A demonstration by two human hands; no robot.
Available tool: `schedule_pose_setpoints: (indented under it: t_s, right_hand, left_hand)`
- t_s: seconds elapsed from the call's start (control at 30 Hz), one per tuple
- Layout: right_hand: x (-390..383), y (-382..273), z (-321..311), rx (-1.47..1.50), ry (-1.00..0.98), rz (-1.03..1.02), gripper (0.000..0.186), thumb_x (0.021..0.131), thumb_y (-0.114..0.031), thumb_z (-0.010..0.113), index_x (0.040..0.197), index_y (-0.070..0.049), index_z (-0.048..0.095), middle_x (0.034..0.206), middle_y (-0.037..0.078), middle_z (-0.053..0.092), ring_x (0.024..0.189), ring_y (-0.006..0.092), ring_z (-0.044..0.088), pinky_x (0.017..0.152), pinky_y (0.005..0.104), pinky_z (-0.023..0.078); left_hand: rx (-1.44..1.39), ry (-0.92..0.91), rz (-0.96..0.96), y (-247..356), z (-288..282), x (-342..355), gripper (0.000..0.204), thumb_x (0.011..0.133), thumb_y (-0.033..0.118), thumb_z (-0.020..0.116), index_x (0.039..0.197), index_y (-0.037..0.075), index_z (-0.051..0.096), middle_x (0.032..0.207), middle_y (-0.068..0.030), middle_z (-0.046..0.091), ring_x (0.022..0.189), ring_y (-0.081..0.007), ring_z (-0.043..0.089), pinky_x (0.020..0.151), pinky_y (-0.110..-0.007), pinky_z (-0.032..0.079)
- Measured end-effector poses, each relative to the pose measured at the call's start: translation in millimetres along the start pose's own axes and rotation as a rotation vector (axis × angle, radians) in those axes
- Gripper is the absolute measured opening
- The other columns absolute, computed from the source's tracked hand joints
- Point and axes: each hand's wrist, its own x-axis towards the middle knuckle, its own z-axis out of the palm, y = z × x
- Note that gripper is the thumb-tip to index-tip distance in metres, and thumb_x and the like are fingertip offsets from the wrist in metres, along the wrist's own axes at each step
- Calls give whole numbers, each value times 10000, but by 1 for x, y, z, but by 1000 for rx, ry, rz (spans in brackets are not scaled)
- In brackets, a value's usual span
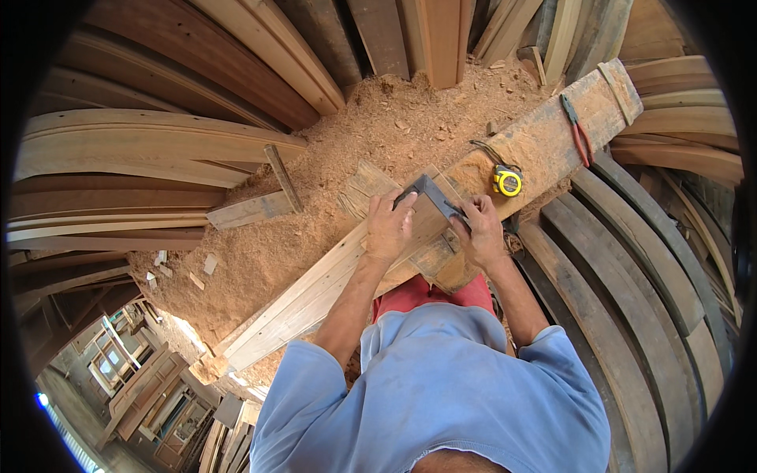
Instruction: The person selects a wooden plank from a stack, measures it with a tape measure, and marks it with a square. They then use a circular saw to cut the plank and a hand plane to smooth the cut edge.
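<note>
A dark L-shaped carpenter's square [426, 187] lies across a long pale wooden plank [303, 303], its corner pointing away from me. My left hand [389, 227] grips the square's left arm, thumb on top and fingers over the edge. At the end of the other arm, my right hand [482, 233] has its fingers pinched together. A thin dark thing shows at those fingertips, too small to name. Under the hands, the plank rests on the near part of a sawdust-covered board [544, 134].
On that board sit a yellow tape measure [507, 181] and red-handled pliers [578, 131]. Sawdust [260, 268] heaps beyond the plank, with wood offcuts [251, 211] on it. Boards stand stacked at the left [118, 150], far side [378, 35] and right [623, 292].
</note>
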Motion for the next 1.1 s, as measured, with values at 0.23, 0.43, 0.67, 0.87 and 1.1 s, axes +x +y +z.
schedule_pose_setpoints:
  t_s: [0.23, 0.43, 0.67, 0.87, 1.1]
  right_hand:
    - [-1, 5, 4, -19, 15, -46, 393, 781, -124, 802, 1154, -67, 694, 1000, 147, 575, 924, 322, 604, 776, 424, 510]
    - [-1, -1, 2, -45, 25, -41, 378, 783, -120, 798, 1144, -64, 698, 1011, 154, 577, 959, 329, 601, 793, 435, 507]
    - [-1, 1, 7, -34, 77, -36, 338, 801, -116, 785, 1120, -53, 693, 1013, 159, 606, 949, 343, 627, 789, 434, 518]
    - [1, 1, 4, -26, 76, -33, 309, 795, -83, 794, 1080, -19, 694, 990, 181, 620, 916, 354, 635, 783, 432, 522]
    - [1, 2, 4, -38, 67, -40, 276, 811, -102, 769, 1064, -31, 684, 964, 162, 626, 912, 347, 636, 753, 445, 516]
  left_hand:
    - [89, -221, 3, 21, -6, -2, 713, 695, 386, 885, 1360, 327, 636, 1496, -216, 353, 1281, -442, 351, 1093, -588, 316]
    - [149, -237, -14, 31, -6, -1, 834, 616, 411, 925, 1384, 326, 614, 1504, -224, 306, 1298, -454, 326, 1100, -606, 295]
    - [127, -281, -36, 32, -7, 6, 838, 615, 388, 923, 1390, 340, 606, 1513, -216, 302, 1296, -452, 325, 1085, -629, 286]
    - [103, -290, -32, 29, -2, 8, 850, 617, 392, 922, 1401, 352, 595, 1521, -214, 295, 1299, -454, 322, 1084, -636, 280]
    - [137, -304, -27, 30, -3, 9, 862, 614, 395, 922, 1410, 361, 591, 1523, -216, 292, 1302, -454, 318, 1088, -634, 277]
